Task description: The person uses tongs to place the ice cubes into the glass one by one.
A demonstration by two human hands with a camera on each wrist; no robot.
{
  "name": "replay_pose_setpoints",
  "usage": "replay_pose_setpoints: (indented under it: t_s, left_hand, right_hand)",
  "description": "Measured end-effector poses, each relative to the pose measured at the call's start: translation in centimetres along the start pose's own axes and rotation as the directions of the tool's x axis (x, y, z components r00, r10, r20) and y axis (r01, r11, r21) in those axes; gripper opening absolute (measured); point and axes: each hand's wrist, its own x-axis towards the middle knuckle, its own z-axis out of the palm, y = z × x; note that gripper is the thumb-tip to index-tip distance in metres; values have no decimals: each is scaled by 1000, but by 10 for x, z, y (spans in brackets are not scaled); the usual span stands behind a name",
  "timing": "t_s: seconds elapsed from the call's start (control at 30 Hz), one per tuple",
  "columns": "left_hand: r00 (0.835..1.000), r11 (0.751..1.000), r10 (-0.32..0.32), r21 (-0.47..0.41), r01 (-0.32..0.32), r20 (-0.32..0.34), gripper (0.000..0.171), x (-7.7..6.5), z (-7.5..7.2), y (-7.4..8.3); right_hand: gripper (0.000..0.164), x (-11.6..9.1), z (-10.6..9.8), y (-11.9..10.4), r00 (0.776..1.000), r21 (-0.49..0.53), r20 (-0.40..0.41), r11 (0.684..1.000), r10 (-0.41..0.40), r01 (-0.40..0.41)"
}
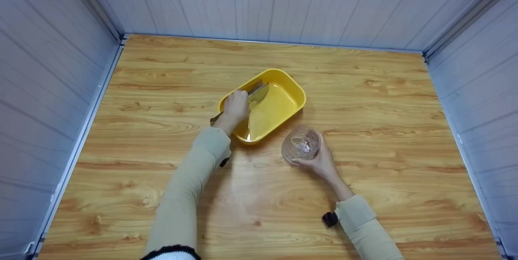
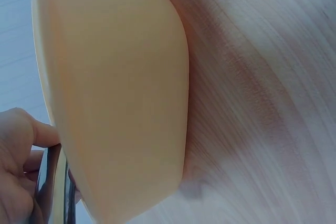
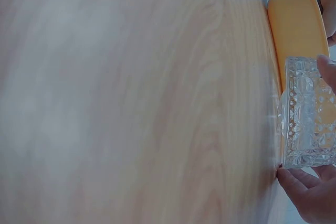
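My left hand grips a shiny metal utensil with a broad flat blade. The blade hangs inside a yellow plastic basin, near its far left wall. In the left wrist view, the utensil's metal handle passes between thumb and fingers beside the basin rim. My right hand holds a clear patterned glass cup around its side, in front of the basin. In the right wrist view, the thumb and fingers are on opposite sides of the cup, whose base is at or just above the table.
The basin stands on a wood-grain tabletop. Pale panels close off the back, left and right. A small black device is at the right wrist.
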Motion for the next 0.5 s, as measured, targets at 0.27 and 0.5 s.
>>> replay_pose_setpoints:
  t_s: [0.27, 0.5]
  left_hand:
    - [1000, 999, 0, 40, -1, 13, 14, -1, -1, -1]
    - [1000, 998, 2, 60, -2, 7, 15, 0, 0, -1]
  right_hand:
    - [94, -6, -4, -30, 1000, 9, 2, 1000, 7, -7]
    - [98, 0, 0, -2, 1000, 10, -8, 1000, -3, 3]
